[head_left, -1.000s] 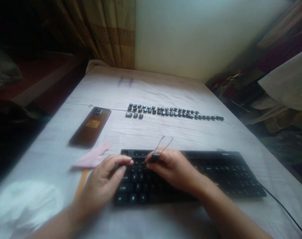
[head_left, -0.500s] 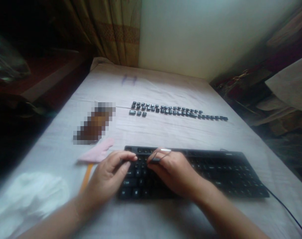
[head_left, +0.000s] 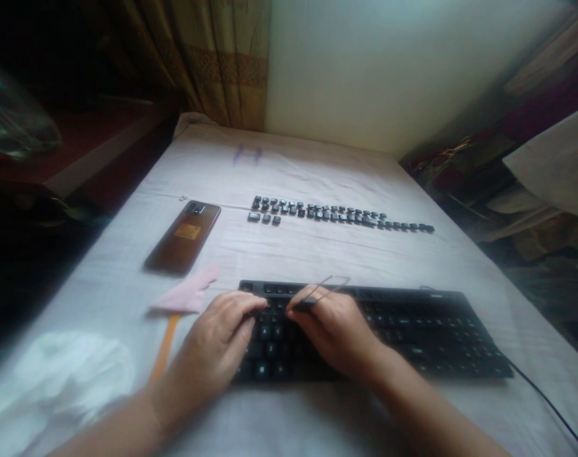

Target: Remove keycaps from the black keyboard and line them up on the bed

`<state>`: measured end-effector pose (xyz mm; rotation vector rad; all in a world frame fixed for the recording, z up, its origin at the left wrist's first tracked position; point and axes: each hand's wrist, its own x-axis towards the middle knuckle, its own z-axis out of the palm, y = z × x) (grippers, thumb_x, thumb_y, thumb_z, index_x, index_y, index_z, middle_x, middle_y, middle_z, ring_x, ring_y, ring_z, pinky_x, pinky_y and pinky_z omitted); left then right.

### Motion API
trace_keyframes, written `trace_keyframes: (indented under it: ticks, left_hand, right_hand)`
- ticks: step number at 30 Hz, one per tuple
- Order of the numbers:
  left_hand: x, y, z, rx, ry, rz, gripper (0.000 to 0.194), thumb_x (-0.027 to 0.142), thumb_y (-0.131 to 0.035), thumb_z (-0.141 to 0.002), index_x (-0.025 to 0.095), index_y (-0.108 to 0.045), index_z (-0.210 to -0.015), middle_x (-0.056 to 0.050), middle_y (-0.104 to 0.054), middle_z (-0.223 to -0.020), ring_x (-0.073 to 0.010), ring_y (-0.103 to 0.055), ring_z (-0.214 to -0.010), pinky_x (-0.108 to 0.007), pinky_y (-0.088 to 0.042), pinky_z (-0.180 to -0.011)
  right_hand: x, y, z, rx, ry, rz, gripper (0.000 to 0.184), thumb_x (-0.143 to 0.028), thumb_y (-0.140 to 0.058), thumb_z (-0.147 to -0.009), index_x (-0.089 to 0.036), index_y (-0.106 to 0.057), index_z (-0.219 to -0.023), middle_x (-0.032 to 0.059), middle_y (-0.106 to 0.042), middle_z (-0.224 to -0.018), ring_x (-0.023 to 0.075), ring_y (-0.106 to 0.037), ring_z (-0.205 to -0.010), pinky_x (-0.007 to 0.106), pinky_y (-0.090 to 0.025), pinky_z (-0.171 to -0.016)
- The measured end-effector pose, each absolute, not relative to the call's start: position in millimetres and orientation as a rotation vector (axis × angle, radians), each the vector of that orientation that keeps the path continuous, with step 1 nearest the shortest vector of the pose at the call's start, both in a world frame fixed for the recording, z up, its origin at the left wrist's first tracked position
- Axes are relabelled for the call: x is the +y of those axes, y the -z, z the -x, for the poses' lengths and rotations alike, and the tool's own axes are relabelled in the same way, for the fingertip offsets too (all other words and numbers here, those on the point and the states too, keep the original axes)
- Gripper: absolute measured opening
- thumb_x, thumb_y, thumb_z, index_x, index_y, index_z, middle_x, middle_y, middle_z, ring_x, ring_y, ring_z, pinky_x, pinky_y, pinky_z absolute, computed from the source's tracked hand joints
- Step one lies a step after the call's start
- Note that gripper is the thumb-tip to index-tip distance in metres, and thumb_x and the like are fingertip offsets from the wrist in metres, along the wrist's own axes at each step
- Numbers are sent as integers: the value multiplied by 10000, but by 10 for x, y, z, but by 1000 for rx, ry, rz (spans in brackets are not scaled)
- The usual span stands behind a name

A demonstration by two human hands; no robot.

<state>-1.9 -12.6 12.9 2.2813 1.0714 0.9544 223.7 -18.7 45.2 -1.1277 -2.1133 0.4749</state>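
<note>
A black keyboard lies before me, several keys in place and its cable trailing off to the right. My left hand is over its left end, thumb and index finger closed together at the keys; whatever is between the fingertips is too dark to make out. Just right of it, my right hand grips a keycap puller with a dark handle. Its thin wire loops stick up behind the fingers, away from the keys. Beyond the keyboard, loose black keycaps lie in rows on the sheet.
A brown phone rests face down at the left. Nearer me are a pink cloth piece on an orange stick and a crumpled white cloth. The pale sheet covers the surface. Curtain and wall stand behind.
My left hand has shifted slightly right, its fingertips closer together at the keys. The puller's wire loops have tilted up in my right hand. The rows of keycaps are unchanged.
</note>
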Motion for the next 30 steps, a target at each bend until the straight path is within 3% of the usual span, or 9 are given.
trace_keyframes:
  ticks: [9,19,30]
  left_hand:
    - [-144,-113,25,1071,-909,-2320,306,138,-476,-963,250,-545,-1239,-54,-682,-1148,-209,-622,-1116,-406,-495,-1005]
    - [-154,-129,65,1059,-892,-2312,366,298,-667,-863,280,-567,-1214,-37,-721,-1130,-260,-644,-1104,-579,-235,-1167]
    - [-109,-239,16,1019,-931,-2123,125,206,-621,-851,257,-654,-960,-3,-751,-933,-193,-701,-918,-490,-339,-1128]
  right_hand:
    - [-237,-532,-2236,-1644,-714,1289,139,-212,-569,-928,-193,-653,-819,10,-696,-682,150,-672,-613,255,-544,-602]
    - [-267,-575,-2016,-1831,-612,996,150,-88,-559,-903,-207,-649,-881,32,-738,-785,143,-693,-692,232,-566,-644]
    - [-309,-521,-1920,-1804,-619,923,148,-79,-574,-909,-196,-663,-924,52,-715,-807,159,-688,-754,256,-578,-690]
